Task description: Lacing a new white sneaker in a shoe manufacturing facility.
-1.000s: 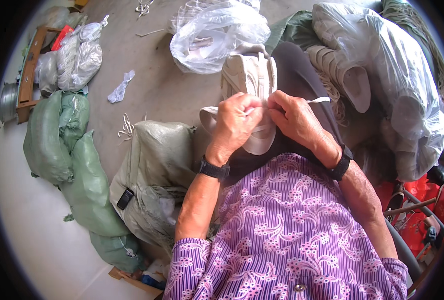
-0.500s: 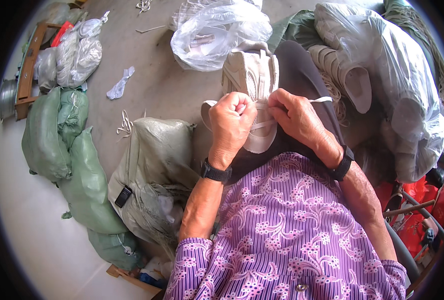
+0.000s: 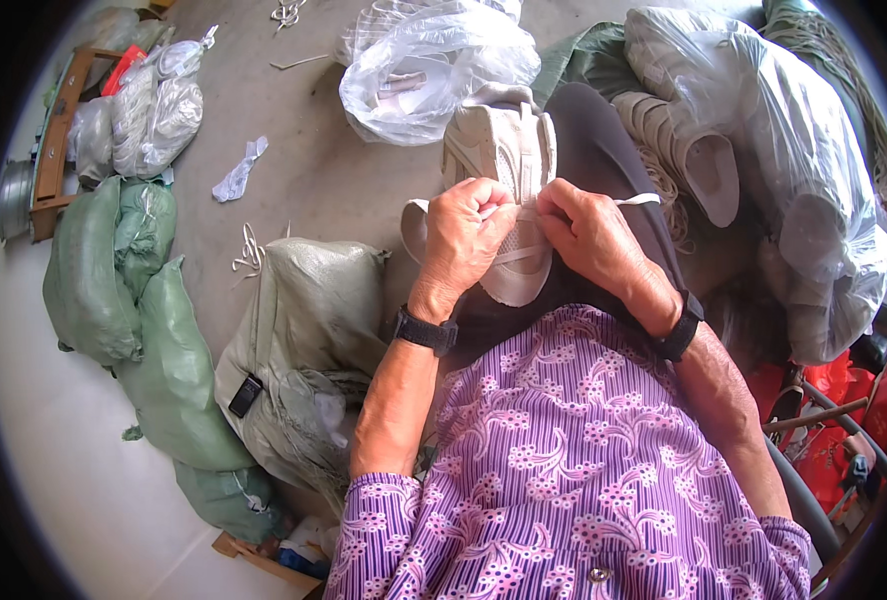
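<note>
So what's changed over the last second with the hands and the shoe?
Little has changed. The left hand has closed in slightly toward the right hand, so both now pinch the white lace close together over the pale shoe on the lap. Both hands kept their hold; nothing was let go. The shoe, green sacks and plastic bags stayed put.

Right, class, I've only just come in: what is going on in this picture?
A person seated on the floor has a pale sports shoe lying on their lap. Both hands work at its white lace: the left hand pinches it on one side, the right hand on the other, and a loose lace end sticks out to the right. More pale shoes in a clear plastic bag lie to the right, green sacks to the left.
</note>
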Tool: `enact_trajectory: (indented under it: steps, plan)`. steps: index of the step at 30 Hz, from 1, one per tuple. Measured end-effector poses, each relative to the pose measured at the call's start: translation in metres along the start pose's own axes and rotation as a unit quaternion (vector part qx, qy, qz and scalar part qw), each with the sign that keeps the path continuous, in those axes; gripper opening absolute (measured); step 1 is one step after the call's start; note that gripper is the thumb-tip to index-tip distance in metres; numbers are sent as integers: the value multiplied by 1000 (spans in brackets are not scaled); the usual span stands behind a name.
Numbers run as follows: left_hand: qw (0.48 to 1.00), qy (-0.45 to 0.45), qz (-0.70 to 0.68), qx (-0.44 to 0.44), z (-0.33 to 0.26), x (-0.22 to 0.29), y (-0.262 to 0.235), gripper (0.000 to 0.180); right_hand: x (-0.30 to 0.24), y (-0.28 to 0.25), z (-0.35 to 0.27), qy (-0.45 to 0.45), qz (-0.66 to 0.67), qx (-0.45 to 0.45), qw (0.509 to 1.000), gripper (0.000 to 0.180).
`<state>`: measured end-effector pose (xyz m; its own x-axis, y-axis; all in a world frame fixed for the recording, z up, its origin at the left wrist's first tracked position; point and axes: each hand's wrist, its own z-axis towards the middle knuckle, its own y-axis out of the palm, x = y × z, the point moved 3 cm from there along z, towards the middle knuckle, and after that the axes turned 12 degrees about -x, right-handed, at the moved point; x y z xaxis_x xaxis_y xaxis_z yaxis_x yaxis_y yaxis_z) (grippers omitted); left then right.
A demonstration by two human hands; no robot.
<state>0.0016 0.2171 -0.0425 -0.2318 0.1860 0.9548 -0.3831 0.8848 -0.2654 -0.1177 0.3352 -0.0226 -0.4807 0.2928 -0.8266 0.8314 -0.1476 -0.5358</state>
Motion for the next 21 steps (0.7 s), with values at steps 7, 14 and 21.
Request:
enact_trajectory:
  steps: [7, 14, 21]
  plan:
    - [993, -17, -22, 113, -10, 5, 4, 9, 5, -3, 3, -59, -14, 50, 997, 8]
    - [991, -19, -19, 132, -11, -11, 3, 7, 6, -5, 7, -61, -16, 47, 997, 8]
    - [986, 22, 95, 133, -4, 9, 13, 8, 6, -4, 6, -60, -43, 59, 996, 7]
